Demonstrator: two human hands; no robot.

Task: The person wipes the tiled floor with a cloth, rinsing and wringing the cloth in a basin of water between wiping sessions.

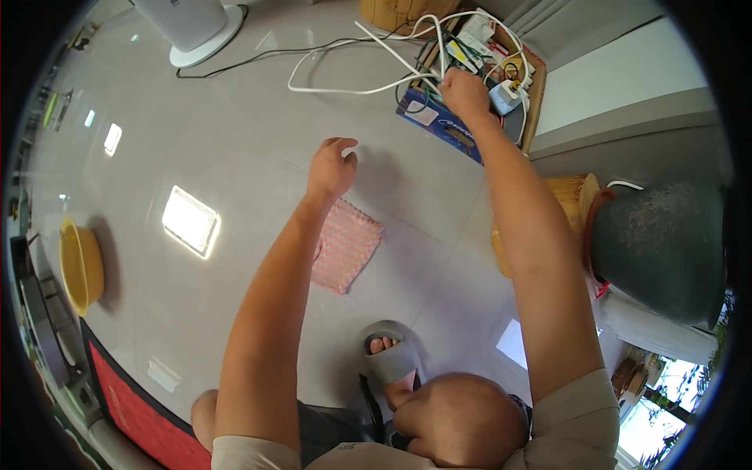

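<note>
My right hand is closed at the near left side of a cardboard box with a blue printed side, gripping a white cable. Loops of the cable rise above the hand and trail left over the floor. Other cords, small packages and a white plug adapter fill the box. My left hand hovers over the floor left of the box, fingers loosely bent, thumb apart, holding nothing. Below it on the tiles lies a pink checked cloth, partly covered by my left forearm.
At the right, a dark green pot is near a wooden stump. Another wooden stump stands behind the box. A white round-based appliance is at the far left. A yellow basin and red mat lie left.
</note>
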